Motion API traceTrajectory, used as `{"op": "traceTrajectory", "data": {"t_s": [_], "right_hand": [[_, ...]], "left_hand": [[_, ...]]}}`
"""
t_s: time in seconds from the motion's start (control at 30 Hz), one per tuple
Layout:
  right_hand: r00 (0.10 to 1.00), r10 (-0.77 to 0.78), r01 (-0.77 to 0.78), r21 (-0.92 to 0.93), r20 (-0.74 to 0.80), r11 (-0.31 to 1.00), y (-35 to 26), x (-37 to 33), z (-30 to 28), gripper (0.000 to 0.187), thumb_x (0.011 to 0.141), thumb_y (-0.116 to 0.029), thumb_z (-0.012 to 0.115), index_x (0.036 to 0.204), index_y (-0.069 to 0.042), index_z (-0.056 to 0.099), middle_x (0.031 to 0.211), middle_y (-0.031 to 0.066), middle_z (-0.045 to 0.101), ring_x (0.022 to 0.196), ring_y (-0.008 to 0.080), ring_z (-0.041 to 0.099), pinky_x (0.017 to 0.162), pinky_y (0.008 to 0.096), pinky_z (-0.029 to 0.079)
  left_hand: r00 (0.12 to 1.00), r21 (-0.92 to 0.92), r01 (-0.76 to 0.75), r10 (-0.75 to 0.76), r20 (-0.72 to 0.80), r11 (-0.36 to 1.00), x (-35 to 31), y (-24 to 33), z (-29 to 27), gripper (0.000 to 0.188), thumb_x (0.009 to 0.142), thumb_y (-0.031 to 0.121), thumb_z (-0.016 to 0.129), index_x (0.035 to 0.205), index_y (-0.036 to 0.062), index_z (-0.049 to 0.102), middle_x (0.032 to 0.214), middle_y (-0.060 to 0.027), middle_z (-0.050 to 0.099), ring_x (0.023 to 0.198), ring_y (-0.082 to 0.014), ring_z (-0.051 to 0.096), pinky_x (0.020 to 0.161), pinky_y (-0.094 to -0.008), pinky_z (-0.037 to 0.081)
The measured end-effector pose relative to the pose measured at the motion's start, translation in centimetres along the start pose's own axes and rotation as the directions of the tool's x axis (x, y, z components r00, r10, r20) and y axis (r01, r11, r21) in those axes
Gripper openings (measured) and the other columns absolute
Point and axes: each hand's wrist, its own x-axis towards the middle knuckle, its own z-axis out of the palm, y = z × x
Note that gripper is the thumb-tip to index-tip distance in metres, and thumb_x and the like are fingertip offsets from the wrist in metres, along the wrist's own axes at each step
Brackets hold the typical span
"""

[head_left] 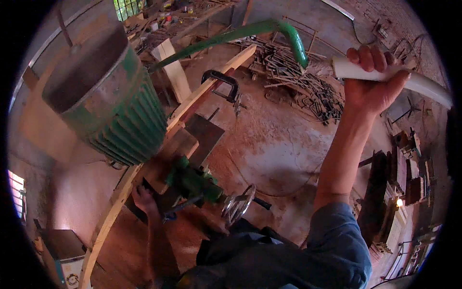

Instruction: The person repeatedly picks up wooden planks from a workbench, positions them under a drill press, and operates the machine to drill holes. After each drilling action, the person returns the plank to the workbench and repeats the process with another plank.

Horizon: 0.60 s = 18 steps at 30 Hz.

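High at the right, my right hand (370, 67) is wrapped round a white pipe (428, 87). The near end of this pipe lines up with a green bent metal lever (231, 34), which runs left to a machine with a green ribbed motor housing (127, 115). Lower down, my left hand (144, 200) grips the edge of a long wooden beam (113, 216), its fingers partly in shadow. Below the motor, a wooden block (180, 144) sits beside the beam, next to a green vise-like fixture (192, 180). A black C-clamp (224, 84) is fastened on the beam's far part.
A shiny handwheel (238, 204) with a black handle is close in front of my body. Scrap wood (308, 82) is heaped on the dusty floor behind. Stacked timber (385, 202) stands at the right, and a box-shaped machine (65, 250) at the lower left.
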Motion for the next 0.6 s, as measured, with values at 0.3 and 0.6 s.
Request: {"op": "traceTrajectory", "data": {"t_s": [0.3,0.6], "right_hand": [[0.999,-0.017,0.019,-0.036,0.047,0.999,-0.3,-3.7,-2.1,0.037,0.072,-0.045,0.076,0.084,-0.017,0.055,0.067,-0.0045,0.038,0.064,0.0132,0.038,0.069,0.0346,0.031],[0.999,-0.016,0.014,-0.066,-0.028,0.998,-0.6,-9.1,-4.6,0.036,0.076,-0.048,0.071,0.083,-0.018,0.053,0.067,-0.0046,0.037,0.065,0.0135,0.038,0.073,0.0353,0.033]], "left_hand": [[0.987,-0.044,0.159,-0.160,-0.031,0.986,-0.6,3.3,1.4,0.026,0.090,0.019,0.053,0.110,0.0025,0.057,0.078,-0.0023,0.057,0.060,-0.0088,0.052,0.052,-0.0243,0.044],[0.994,-0.117,0.107,-0.111,-0.021,0.987,-1.5,3.8,1.8,0.025,0.090,0.017,0.053,0.112,0.0053,0.056,0.082,0.0000,0.056,0.065,-0.0083,0.053,0.052,-0.0221,0.044]]}}
